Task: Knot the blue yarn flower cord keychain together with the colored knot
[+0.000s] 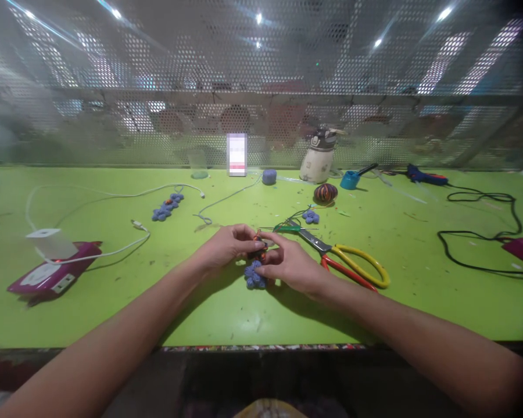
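My left hand (226, 245) and my right hand (294, 264) meet above the green table, fingers pinched together. Between them is a small piece of dark and orange yarn work (258, 248), partly covered by the fingers. Just below it hangs a blue crochet flower (255, 276), which my right thumb touches. A green-handled crochet hook (287, 228) lies beyond my right hand. Beside that hand rest scissors (326, 247) with one yellow and one red handle. Another blue crochet flower (311, 216) with dark yarn lies farther back.
A strip of blue crochet flowers (168, 208) lies to the left, near a purple power strip (56, 271) with a white charger and cables. Along the back stand a phone (237, 154), a blue yarn ball (269, 176), a bottle (317, 157), a dark striped yarn ball (325, 193) and a glue gun (426, 175).
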Motion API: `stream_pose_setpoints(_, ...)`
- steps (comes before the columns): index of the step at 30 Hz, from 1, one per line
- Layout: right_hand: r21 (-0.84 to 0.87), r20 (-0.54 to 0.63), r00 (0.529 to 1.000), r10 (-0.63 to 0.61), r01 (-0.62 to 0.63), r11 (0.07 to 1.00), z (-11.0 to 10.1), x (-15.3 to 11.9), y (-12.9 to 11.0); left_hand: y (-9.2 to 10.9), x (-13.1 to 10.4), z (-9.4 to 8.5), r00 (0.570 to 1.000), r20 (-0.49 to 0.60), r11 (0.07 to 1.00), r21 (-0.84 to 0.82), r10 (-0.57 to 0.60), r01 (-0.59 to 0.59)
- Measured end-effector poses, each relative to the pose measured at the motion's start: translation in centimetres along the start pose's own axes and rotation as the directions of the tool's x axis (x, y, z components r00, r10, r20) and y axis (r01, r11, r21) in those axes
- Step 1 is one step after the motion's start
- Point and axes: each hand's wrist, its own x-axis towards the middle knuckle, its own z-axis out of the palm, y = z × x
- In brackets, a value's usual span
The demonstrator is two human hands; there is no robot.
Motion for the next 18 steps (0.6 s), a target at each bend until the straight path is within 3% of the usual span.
stream_pose_setpoints(5,-0.082,-0.087,0.990,-0.107,0.100,0.992,-1.1,0.3,-0.6,0.5,-0.2,0.2,0.999,0.052,1.000,-0.014,-0.016,0.016)
stream_pose_setpoints(13,0.238,-0.121,0.993,-0.008,0.036,0.971,-1.9,1.5,-0.7,0.5,-0.3,0.4,0.998,0.061,0.999,0.009,-0.033,0.033)
stream_pose_setpoints(18,0.308,-0.209,0.977,-0.044,0.109,0.945,-1.8,2.7,-0.3,-0.4,0.0,0.4,0.999,0.045,0.999,0.045,0.027,-0.029)
